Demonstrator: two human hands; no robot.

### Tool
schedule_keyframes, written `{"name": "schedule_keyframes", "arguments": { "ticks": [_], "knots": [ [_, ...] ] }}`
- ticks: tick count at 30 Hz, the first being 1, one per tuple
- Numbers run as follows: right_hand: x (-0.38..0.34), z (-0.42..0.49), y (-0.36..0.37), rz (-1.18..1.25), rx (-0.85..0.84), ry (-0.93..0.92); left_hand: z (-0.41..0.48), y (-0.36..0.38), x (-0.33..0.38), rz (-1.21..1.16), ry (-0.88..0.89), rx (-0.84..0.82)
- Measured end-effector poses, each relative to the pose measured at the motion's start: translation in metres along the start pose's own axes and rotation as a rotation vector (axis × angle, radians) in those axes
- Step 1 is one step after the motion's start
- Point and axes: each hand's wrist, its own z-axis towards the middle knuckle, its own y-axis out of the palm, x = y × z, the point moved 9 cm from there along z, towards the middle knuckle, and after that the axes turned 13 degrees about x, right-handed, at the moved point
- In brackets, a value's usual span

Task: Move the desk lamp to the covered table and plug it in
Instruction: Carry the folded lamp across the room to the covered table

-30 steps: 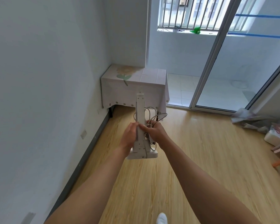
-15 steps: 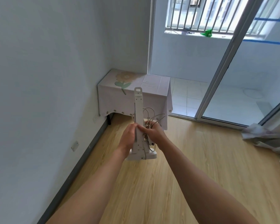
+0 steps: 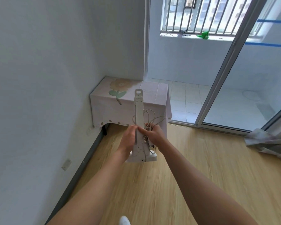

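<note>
I carry a white folded desk lamp (image 3: 139,111) upright in front of me, above the wooden floor. My left hand (image 3: 128,140) grips its stem from the left. My right hand (image 3: 155,135) grips the stem from the right and also holds the bunched white cord (image 3: 151,116), whose loops stick up behind the lamp. The covered table (image 3: 104,98) stands in the room's corner straight ahead, under a pale cloth with a flower print; its top is bare. The lamp's plug is hidden in the cord bundle.
Two wall sockets sit low on the left wall: one (image 3: 66,164) near me, one (image 3: 88,131) beside the table. A sliding glass door (image 3: 230,62) opens onto a tiled balcony. Crumpled cloth (image 3: 266,142) lies at the right.
The view has advanced toward the corner, so the covered table looks larger and nearer. Both hands keep the same hold on the lamp and cord.
</note>
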Motion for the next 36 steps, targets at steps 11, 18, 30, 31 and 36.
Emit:
{"name": "schedule_keyframes", "arguments": {
  "ticks": [11, 18, 30, 31, 36],
  "knots": [
    [-0.032, 0.123, 0.053, -0.026, 0.081, 0.001, 0.146, -0.011, 0.030, -0.031, -0.015, -0.054],
    [-0.046, 0.174, 0.082, 0.003, 0.089, 0.014, 0.209, -0.020, 0.046, -0.063, 0.002, -0.084],
    [-0.048, 0.259, 0.113, -0.009, 0.059, 0.028, 0.293, -0.020, 0.057, -0.055, -0.020, -0.071],
    [-0.047, 0.269, 0.114, 0.001, 0.056, 0.034, 0.303, -0.017, 0.057, -0.057, -0.022, -0.066],
    [-0.044, 0.326, 0.118, 0.011, 0.036, 0.055, 0.351, -0.004, 0.068, -0.079, -0.027, -0.026]
  ]
}}
